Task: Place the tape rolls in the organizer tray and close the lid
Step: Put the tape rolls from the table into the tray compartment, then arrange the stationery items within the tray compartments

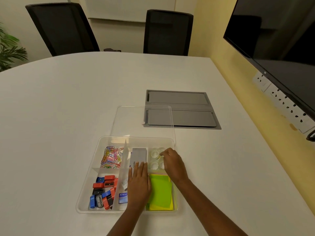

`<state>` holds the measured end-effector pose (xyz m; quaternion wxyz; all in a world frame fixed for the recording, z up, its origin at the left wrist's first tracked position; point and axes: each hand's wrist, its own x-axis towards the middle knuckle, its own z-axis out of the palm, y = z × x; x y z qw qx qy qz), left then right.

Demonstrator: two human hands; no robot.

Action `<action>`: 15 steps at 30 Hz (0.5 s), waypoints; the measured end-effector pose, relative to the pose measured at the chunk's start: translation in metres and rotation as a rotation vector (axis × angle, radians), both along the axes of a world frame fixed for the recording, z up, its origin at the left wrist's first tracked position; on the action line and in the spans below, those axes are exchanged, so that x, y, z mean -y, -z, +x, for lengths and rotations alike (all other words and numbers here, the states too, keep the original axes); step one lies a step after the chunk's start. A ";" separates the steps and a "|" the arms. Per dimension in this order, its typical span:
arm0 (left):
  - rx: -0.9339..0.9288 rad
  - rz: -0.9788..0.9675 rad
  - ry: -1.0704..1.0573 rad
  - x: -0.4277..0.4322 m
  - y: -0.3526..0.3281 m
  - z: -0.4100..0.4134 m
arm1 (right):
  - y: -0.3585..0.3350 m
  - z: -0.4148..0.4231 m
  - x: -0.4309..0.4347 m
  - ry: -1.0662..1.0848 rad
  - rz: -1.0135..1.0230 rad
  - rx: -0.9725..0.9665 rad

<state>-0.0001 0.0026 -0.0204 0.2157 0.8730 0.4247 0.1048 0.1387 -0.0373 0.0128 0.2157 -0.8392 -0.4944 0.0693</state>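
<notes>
A clear plastic organizer tray (88, 189) sits on the white table in front of me. Its far right compartment holds several clear tape rolls (154, 154). My right hand (173, 163) reaches into that compartment, fingertips pinched on one roll at its right side. My left hand (139, 183) lies flat, fingers together, over the middle compartment, on a grey box (139, 155). The clear lid (129, 121) lies flat on the table just behind the tray, off the tray.
Coloured paper clips (111, 156) fill the far left compartment, sharpeners (103, 193) the near left, green and yellow sticky notes (161, 193) the near right. A grey cable hatch (182, 109) is set in the table beyond the lid. Two black chairs stand behind; a screen hangs at right.
</notes>
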 end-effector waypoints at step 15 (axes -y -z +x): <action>-0.064 0.099 -0.073 -0.056 -0.028 -0.054 | 0.006 -0.004 0.019 0.024 -0.072 -0.043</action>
